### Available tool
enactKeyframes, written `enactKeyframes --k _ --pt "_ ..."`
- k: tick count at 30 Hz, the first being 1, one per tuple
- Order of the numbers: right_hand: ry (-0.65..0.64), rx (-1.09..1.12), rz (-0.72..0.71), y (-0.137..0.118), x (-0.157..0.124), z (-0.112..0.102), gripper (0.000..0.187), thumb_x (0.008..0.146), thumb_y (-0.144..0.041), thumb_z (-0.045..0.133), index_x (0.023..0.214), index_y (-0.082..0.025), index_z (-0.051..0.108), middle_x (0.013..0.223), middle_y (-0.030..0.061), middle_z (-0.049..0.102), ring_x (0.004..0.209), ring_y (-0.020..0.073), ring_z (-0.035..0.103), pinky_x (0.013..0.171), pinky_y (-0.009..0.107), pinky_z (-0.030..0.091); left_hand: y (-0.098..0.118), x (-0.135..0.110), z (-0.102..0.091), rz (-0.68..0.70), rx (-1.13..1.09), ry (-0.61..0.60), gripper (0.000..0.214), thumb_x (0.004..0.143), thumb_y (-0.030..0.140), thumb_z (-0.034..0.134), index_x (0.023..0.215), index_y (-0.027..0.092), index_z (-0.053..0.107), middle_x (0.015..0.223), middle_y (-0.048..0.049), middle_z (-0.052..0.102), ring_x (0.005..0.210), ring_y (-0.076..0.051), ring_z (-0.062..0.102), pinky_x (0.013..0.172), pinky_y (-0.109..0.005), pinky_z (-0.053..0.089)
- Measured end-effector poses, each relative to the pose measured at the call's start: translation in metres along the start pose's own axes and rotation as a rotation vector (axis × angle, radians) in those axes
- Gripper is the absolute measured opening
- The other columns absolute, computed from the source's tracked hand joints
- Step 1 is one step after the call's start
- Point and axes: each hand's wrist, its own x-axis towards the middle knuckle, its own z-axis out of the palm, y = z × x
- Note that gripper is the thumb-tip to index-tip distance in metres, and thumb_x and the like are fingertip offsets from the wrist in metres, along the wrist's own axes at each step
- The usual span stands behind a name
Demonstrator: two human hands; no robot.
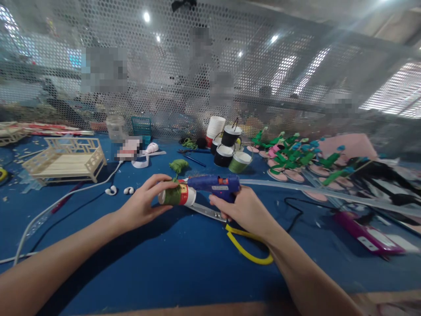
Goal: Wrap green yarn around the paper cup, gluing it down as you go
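My left hand [149, 199] is wrapped round a paper cup [188, 195] lying on its side, its rim towards the right. Green yarn covers part of the cup's red printed wall. A strand runs from it up to a small ball of green yarn [179, 165] on the table. My right hand [245, 210] grips a blue hot glue gun [213, 183] by its handle. The gun's nozzle end points left, close above the yarn on the cup; whether it touches cannot be made out. A long clear glue stick [296, 186] sticks out of the gun's back towards the right.
A yellow strip [250, 254] curves beside my right wrist. Behind stand several yarn-wrapped buckets [224, 156] and stacked paper cups [215, 127]. Green craft flowers [292, 158] and a purple power strip [368, 232] lie right; a small wooden bed [69, 162] and white cable [42, 215] lie left.
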Motion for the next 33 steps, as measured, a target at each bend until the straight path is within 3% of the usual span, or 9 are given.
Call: enactKeyframes --k 21,28,33 --pt "0.026 -0.111 -0.135 -0.0025 -0.0057 0.0010 0.013 0.072 -0.029 0.054 0.064 -0.020 0.055 0.040 -0.0032 0.051 0.037 0.0149 0.052 0.040 0.025 0.043 -0.0029 0.0009 0.0008 -0.074 -0.124 0.049 0.039 0.080 0.024 0.058 0.116 0.020 0.046 0.111 -0.0090 0.047 0.105 -0.022 0.049 0.090 -0.039 0.046" --pt "0.041 -0.179 -0.231 -0.0025 -0.0067 0.0008 0.011 0.073 -0.029 0.053 0.065 -0.020 0.056 0.051 0.0013 0.059 0.063 0.0214 0.062 0.051 0.027 0.045 -0.0041 0.0009 0.0007 -0.116 -0.160 0.068 0.038 0.079 0.025 0.059 0.114 0.019 0.047 0.109 -0.0097 0.047 0.103 -0.022 0.051 0.088 -0.041 0.048" --pt "0.048 -0.198 -0.247 -0.0020 -0.0078 0.0010 0.011 0.073 -0.027 0.053 0.065 -0.020 0.056 0.053 0.0012 0.059 0.063 0.0208 0.061 0.051 0.027 0.044 -0.0050 0.0010 0.0028 -0.184 -0.278 0.089 0.039 0.076 0.029 0.062 0.112 0.020 0.050 0.107 -0.0081 0.047 0.100 -0.021 0.053 0.084 -0.039 0.051"
